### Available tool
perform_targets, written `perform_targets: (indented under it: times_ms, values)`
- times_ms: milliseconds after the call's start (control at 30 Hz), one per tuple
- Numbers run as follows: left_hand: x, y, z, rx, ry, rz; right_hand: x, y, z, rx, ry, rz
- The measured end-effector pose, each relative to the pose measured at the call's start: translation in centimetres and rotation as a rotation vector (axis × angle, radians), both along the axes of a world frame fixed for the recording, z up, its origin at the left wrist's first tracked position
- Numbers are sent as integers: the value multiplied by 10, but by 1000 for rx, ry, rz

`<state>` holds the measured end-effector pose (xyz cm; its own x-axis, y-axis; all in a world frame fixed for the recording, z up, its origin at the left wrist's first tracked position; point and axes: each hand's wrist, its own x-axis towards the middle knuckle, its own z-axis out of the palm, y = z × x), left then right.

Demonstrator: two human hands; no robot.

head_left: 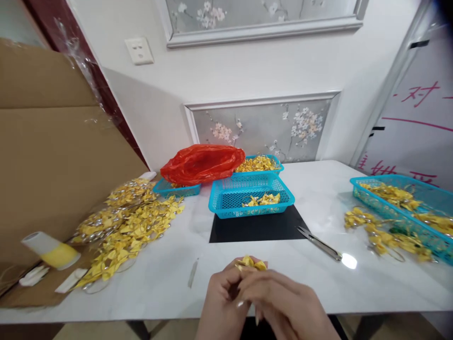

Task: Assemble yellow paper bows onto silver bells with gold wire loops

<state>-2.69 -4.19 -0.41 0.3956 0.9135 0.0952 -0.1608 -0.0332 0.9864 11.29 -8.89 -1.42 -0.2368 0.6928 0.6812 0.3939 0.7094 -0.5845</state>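
Observation:
Both my hands meet at the near edge of the white table. My left hand and my right hand together pinch a small yellow folded piece, which sticks up above my fingertips. Just beyond lies a black mat with a blue basket on its far edge holding a few yellow pieces. A pair of scissors lies to the right of the mat.
A heap of yellow pieces on wire rings lies at left beside a cardboard box. A red plastic bag covers another basket at the back. A blue basket of yellow pieces stands at right. A yellow roll lies near left.

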Motion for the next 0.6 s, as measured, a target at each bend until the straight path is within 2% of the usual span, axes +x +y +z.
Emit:
perform_targets:
  times_ms: [133, 300, 467, 600]
  values:
    - [-2, -8, 5, 124, 69, 62, 3, 9, -11, -43, 174, -99]
    - [-2, -13, 8, 30, 37, 71, -3, 7, -11, -65, 298, -182]
    - [-5, -14, 3, -25, 48, 98, -3, 4, -14, -26, 185, -237]
    - [-9, -16, -5, -51, 65, 108, 0, 2, -16, -26, 18, -312]
